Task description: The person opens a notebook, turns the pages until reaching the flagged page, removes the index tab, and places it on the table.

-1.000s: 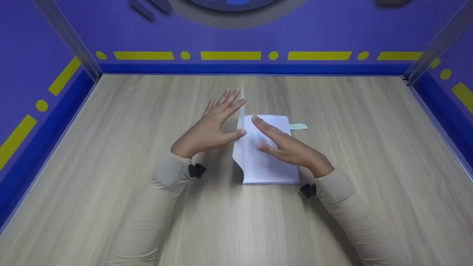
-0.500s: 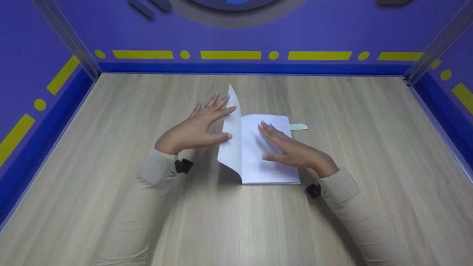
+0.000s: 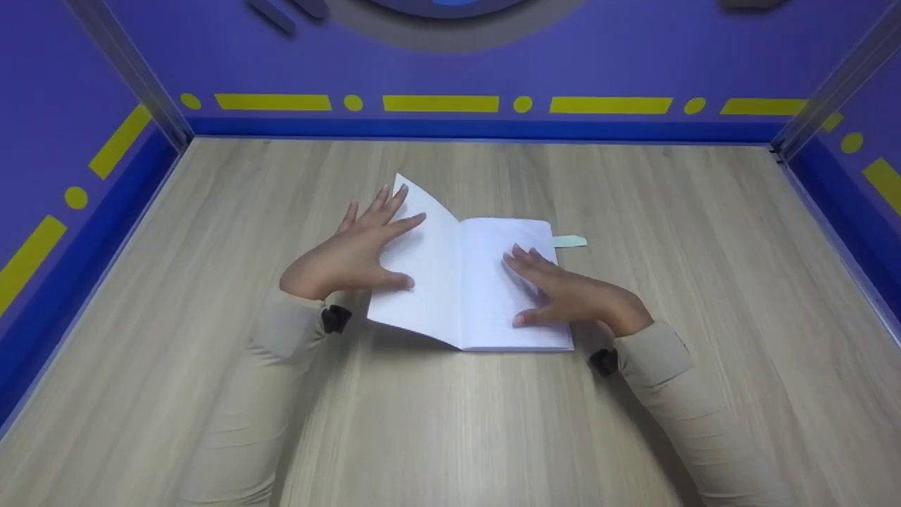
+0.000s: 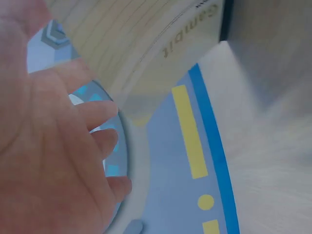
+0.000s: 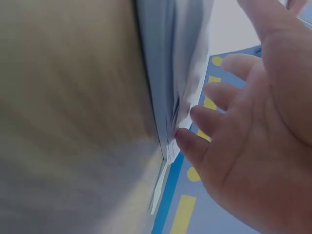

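Your left hand keeps its grip spread, fingers straight and thumb apart, lying across the inner face of the notebook's front cover. Your right hand also has a spread grip, its fingers slightly bent over the right-hand page; you pinch nothing with either one. Whether every fingertip touches the paper, you cannot tell. The notebook lies open between your hands, its page block flat on the bench and its cover tilted up to the left, with a shadow beneath. The left wrist view shows you the cover's tan outer side with lettering. A pale green tab sticks out from the right edge, near the top. Beyond the bench you face a blue wall with yellow dashes and dots.
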Demonstrator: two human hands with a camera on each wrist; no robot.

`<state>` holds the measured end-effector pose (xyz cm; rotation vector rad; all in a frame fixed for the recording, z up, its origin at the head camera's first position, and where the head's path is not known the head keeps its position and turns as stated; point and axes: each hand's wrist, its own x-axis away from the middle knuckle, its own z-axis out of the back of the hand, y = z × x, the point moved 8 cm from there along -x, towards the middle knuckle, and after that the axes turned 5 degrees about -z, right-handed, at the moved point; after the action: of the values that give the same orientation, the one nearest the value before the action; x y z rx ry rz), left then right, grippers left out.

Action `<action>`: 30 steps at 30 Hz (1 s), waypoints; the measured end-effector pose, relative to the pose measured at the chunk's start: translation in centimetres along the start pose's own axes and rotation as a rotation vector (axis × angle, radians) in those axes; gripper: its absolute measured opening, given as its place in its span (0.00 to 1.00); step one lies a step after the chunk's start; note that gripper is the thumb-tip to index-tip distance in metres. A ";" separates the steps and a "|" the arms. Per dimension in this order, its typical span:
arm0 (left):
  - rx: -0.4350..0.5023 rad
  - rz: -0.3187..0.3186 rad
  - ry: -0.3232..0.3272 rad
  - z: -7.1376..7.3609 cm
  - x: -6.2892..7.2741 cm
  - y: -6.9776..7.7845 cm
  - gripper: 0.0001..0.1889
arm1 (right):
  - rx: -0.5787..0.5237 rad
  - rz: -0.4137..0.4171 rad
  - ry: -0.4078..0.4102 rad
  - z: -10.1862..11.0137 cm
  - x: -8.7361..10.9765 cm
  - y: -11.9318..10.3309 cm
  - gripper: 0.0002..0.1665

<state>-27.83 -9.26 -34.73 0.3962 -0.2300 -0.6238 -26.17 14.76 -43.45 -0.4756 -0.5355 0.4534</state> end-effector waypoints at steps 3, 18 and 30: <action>-0.015 0.023 -0.019 -0.6 0.1 -0.7 0.49 | 0.021 -0.027 -0.026 -0.2 0.0 0.4 0.63; 0.022 0.159 -0.215 -5.3 0.1 -4.5 0.57 | 0.080 -0.062 -0.062 -0.3 0.2 1.0 0.59; 0.211 0.162 -0.274 -7.7 -0.9 -4.7 0.61 | 0.073 -0.023 -0.089 -0.1 0.2 1.5 0.60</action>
<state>-28.52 -10.01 -43.73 0.4898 -0.5871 -0.4938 -26.43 16.01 -44.24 -0.3800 -0.6075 0.4717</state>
